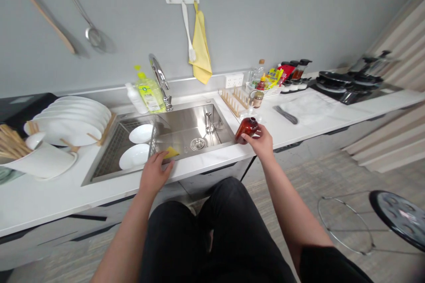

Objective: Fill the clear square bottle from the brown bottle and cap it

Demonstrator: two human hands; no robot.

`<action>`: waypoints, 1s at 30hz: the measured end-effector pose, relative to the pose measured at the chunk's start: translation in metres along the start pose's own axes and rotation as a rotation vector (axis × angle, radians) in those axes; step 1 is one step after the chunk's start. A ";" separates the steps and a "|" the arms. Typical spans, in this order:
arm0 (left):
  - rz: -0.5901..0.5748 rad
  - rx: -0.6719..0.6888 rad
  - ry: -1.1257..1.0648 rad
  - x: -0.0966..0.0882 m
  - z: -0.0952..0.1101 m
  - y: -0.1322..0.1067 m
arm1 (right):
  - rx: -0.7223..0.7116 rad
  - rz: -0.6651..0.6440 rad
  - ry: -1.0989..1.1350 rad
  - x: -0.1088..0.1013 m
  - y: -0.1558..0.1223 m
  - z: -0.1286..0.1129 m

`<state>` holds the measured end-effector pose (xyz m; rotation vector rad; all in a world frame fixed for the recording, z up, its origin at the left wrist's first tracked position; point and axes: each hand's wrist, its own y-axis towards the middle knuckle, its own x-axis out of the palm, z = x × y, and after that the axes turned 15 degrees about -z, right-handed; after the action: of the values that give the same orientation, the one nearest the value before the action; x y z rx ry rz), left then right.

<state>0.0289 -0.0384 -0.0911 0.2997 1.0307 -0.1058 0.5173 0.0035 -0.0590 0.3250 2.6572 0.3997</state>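
Sink front rim [113, 177]: left hand [154, 174] at sponge [171, 152], right hand [260, 143] gripping amber bottle [246, 129].

Right hand [260, 143] grips amber bottle [246, 129]; left hand [155, 173] touches yellow sponge [171, 153].

From where I stand, nothing reads clearly; the label on the yellow-green plastic dish-soap bottle [151, 97] is too blurred to make out.

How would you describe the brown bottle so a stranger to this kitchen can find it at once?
Start at the stainless steel sink in the white counter. At the sink's right edge, the person's right hand holds a reddish-brown bottle. Unlike the bottles standing back by the wall, it is in a hand.
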 end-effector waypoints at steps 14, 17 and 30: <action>-0.013 0.030 0.157 0.004 0.003 -0.002 | 0.064 0.093 -0.345 0.034 0.049 0.005; -0.011 0.034 0.180 0.004 0.003 -0.001 | 0.098 0.101 -0.378 0.039 0.053 0.002; 0.042 -0.031 0.141 0.011 -0.005 0.003 | -0.126 -0.166 -0.407 0.081 -0.027 -0.025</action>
<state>0.0312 -0.0332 -0.1017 0.3033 1.1640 -0.0306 0.4305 -0.0042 -0.0775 0.1277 2.2302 0.3977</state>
